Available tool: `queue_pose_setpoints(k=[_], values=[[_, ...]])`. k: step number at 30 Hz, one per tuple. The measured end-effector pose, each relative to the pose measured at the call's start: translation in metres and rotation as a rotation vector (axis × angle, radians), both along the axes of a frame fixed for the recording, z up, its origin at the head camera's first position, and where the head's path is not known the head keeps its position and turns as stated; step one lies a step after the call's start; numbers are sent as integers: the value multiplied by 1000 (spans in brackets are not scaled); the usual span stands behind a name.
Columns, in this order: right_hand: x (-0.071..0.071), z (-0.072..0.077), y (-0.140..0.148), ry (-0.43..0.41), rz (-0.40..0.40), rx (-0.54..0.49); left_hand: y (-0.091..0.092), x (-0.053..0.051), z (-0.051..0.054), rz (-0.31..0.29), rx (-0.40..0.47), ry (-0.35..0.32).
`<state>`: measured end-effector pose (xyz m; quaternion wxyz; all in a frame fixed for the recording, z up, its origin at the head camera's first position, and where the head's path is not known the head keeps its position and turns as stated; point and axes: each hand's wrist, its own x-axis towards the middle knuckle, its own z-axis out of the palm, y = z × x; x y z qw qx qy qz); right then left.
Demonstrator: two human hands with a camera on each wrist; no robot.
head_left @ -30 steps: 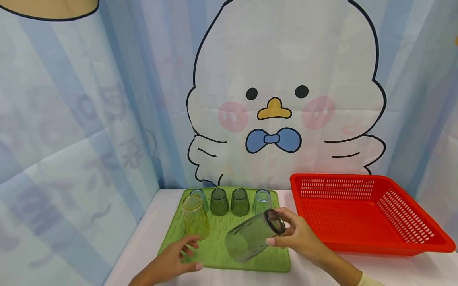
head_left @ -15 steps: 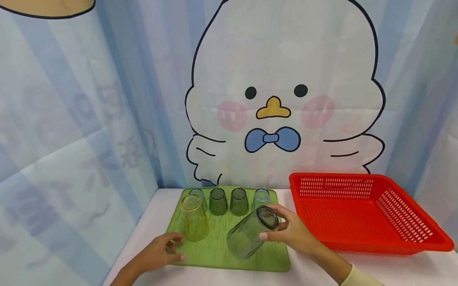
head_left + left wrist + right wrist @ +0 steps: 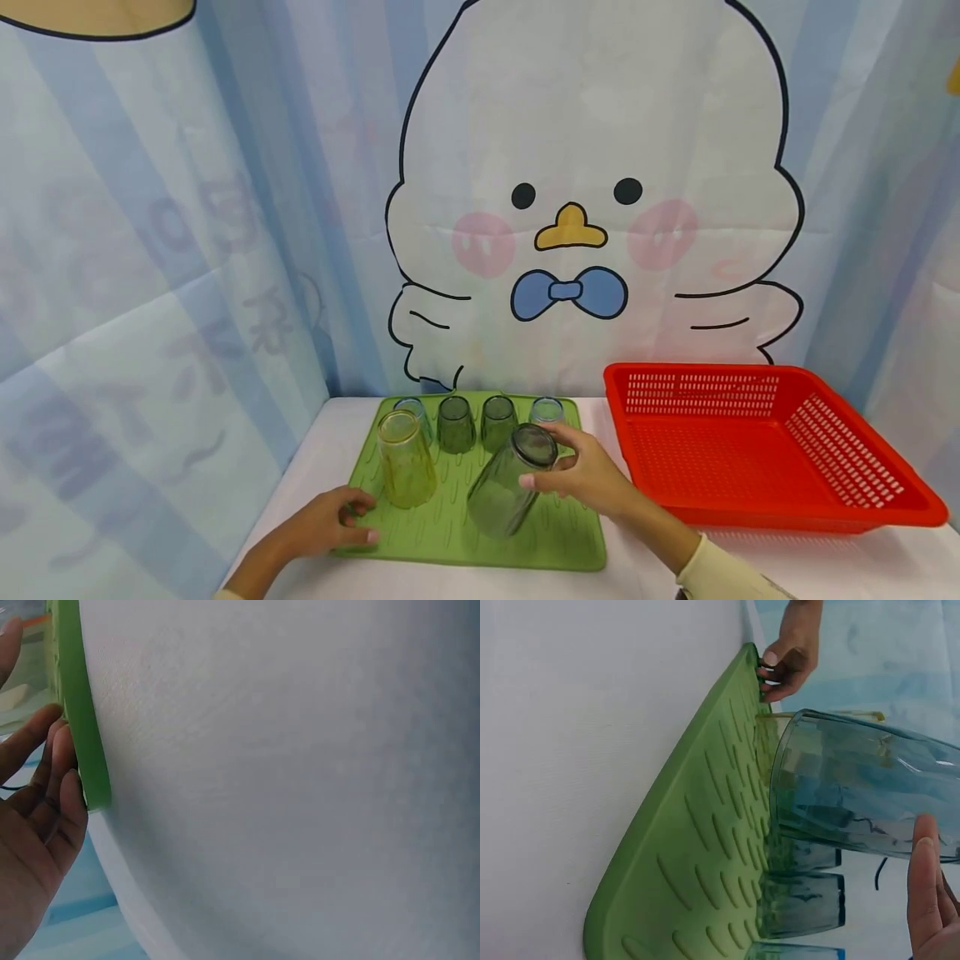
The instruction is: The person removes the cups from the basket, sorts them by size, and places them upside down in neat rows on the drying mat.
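A tall smoky-grey drinking glass (image 3: pixel 501 490) is tilted, base up and mouth down, over the green ridged mat (image 3: pixel 442 542). My right hand (image 3: pixel 585 473) grips it near the base with thumb and fingers. In the right wrist view the glass's rim (image 3: pixel 784 769) is close to the mat; whether it touches cannot be told. A yellow-tinted glass (image 3: pixel 407 467) stands upside down on the mat's left part. Beside it, my left hand (image 3: pixel 330 523) rests at the mat's left edge (image 3: pixel 84 712), fingers loosely bent and holding nothing.
Along the mat's back edge stand several small upturned glasses, among them dark green ones (image 3: pixel 456 427) and a bluish one (image 3: pixel 547 417). A red plastic basket (image 3: pixel 772 512) sits to the right on the white table (image 3: pixel 315 467). A printed curtain (image 3: pixel 570 350) hangs behind.
My right hand has brought the grey glass leftward and turned it more upright, mouth down. My left hand has drawn back leftward from the yellow glass to the mat's edge.
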<state>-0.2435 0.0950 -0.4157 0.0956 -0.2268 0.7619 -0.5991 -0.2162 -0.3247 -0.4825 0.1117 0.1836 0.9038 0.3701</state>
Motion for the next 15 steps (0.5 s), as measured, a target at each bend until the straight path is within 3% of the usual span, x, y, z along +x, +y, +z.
queue_pose_setpoints(k=[9,15], values=[[-12,-1,-20,-6,16,20,1,1,-1,-18,25,-1],[-19,0,-33,77,3,56,0,-1,-2,-9,12,4]])
